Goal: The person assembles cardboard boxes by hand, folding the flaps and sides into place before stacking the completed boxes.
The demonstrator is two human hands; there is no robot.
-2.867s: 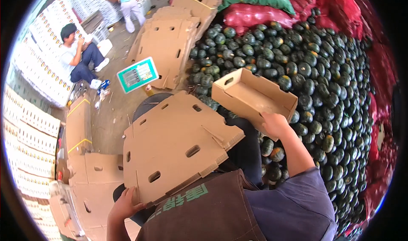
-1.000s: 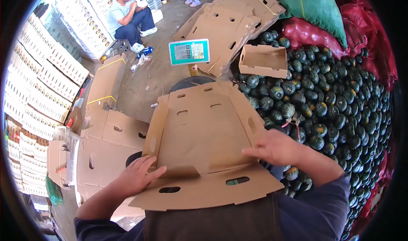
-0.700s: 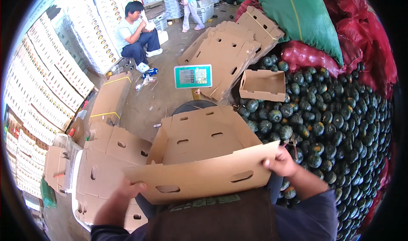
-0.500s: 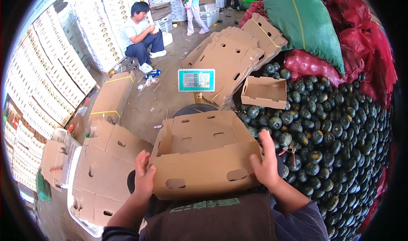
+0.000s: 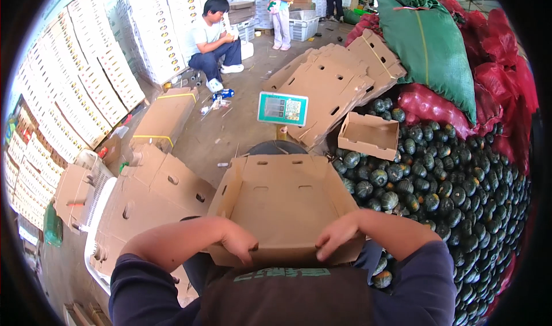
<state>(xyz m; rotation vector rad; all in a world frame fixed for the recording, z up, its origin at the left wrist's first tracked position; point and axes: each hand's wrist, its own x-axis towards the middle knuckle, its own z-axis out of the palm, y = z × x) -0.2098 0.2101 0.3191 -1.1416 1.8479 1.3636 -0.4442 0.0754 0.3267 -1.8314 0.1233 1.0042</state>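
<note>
An open, shallow cardboard box (image 5: 282,208) lies in front of me, close against my dark apron, its inside bare. My left hand (image 5: 238,241) bends over the near wall on its left part, fingers pointing down and closed on the cardboard. On the right part of the same wall, my right hand (image 5: 338,234) grips with curled fingers and thumb. Some fingertips are hidden by the wall. Just beyond the box stands a scale display (image 5: 283,108) with a teal panel, above a round black surface (image 5: 277,147).
Dark green squashes (image 5: 454,182) are heaped on the right, with a small open carton (image 5: 369,135) on them. Flattened cardboard (image 5: 328,87) lies ahead, more (image 5: 146,193) at left. Green (image 5: 428,50) and red sacks (image 5: 489,67) stand far right. A seated person (image 5: 214,44) is beyond.
Both hands have moved from the box's sides inward onto its near wall and closed on it. The box has tilted so that more of its inside shows. My view has shifted slightly left.
</note>
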